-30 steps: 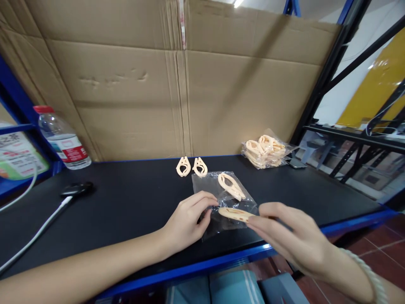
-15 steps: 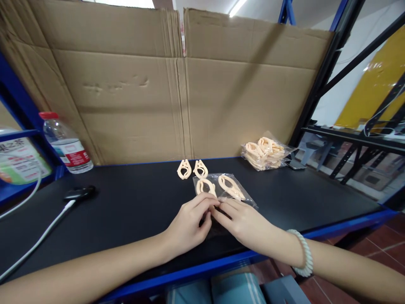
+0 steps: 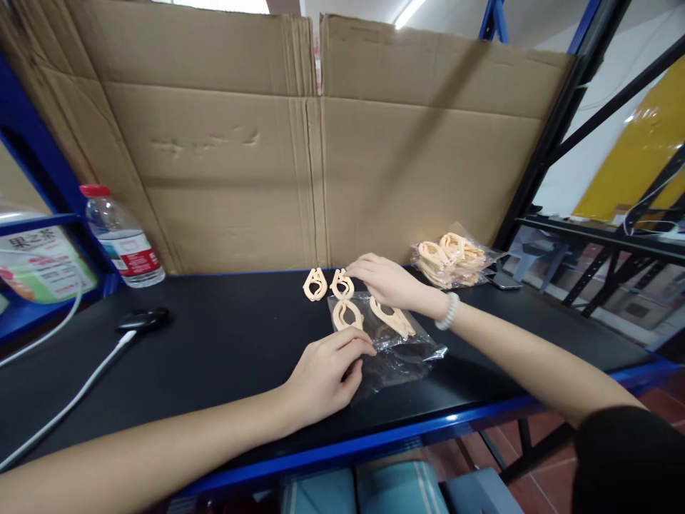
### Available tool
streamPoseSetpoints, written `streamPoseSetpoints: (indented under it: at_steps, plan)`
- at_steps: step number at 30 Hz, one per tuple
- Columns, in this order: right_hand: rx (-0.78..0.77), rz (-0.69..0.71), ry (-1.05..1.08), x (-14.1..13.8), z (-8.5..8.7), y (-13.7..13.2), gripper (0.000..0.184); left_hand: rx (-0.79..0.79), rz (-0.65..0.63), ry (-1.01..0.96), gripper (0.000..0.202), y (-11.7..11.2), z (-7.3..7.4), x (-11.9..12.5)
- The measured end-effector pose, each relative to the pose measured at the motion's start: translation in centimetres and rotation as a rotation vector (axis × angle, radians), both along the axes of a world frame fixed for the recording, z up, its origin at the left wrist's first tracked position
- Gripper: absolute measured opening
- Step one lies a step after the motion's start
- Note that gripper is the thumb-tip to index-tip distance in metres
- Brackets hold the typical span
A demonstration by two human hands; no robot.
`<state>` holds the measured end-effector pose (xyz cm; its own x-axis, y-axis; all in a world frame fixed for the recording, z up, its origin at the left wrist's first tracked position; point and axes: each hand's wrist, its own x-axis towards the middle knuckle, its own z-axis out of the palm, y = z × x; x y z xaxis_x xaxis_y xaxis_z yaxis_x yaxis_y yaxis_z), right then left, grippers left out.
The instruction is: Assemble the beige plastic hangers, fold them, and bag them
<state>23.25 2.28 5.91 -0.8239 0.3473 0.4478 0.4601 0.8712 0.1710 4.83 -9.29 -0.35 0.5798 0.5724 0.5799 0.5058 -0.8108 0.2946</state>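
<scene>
A clear plastic bag (image 3: 401, 360) lies flat on the black tabletop, with two cream teardrop-shaped plastic pieces, like folded travel hangers, on or inside it: one left (image 3: 347, 315), one right (image 3: 393, 319). My left hand (image 3: 326, 371) is closed at the bag's near left edge, thumb and fingers curled on the film. Just behind the bag, two more cream folded hangers stand side by side, a left one (image 3: 315, 285) and a right one (image 3: 342, 284). My right hand (image 3: 388, 282) stretches over the bag, its extended fingertips at the right one's edge; whether they touch is unclear.
Bagged cream pieces (image 3: 452, 258) are piled at the back right, by a phone-like flat object (image 3: 504, 280). At left are a water bottle (image 3: 125, 243) and a black device (image 3: 143, 320) with a white cable. A cardboard wall (image 3: 240, 178) closes off the back.
My right hand has left the bag's near edge and moved up and away to the standing hanger. My left hand stays at the bag, whose open near end now shows.
</scene>
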Motion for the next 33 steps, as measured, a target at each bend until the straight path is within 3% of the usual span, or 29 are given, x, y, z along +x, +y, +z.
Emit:
streamPoseSetpoints:
  at_steps: [2,4,8,11,17,21,25,29,33]
  plan:
    - [-0.057,-0.063,-0.225,-1.7,-0.6,3.5,0.054,0.016,-0.001,-0.003,0.029,0.2,-0.2,0.0]
    - [-0.089,-0.059,-0.313,-3.3,-1.3,5.9,0.060,0.014,-0.006,-0.009,0.029,0.4,-0.4,-0.1]
    - [-0.112,-0.082,-0.356,-4.5,-2.2,8.1,0.048,0.015,-0.014,-0.016,0.029,0.4,-0.5,-0.1]
    - [-0.117,-0.111,-0.350,-3.4,-2.0,8.5,0.034,0.030,-0.028,-0.017,0.028,0.4,-0.4,-0.1]
    - [-0.200,-0.193,-0.308,1.5,-0.8,7.7,0.028,0.044,-0.019,0.000,0.027,0.3,-0.3,-0.1]
    - [-0.185,-0.239,-0.177,5.5,-0.9,5.6,0.027,0.107,-0.008,0.030,0.027,0.3,-0.1,0.0]
    - [-0.127,-0.289,-0.018,9.1,-1.3,1.5,0.031,0.135,-0.016,0.044,0.027,0.2,0.0,0.1]
    - [-0.010,-0.217,0.323,10.5,-1.0,-5.4,0.030,0.129,-0.020,0.036,0.026,0.4,-0.1,0.1]
    - [0.058,-0.173,0.534,9.5,-1.5,-12.9,0.026,0.111,-0.035,-0.003,0.030,0.5,0.0,0.1]
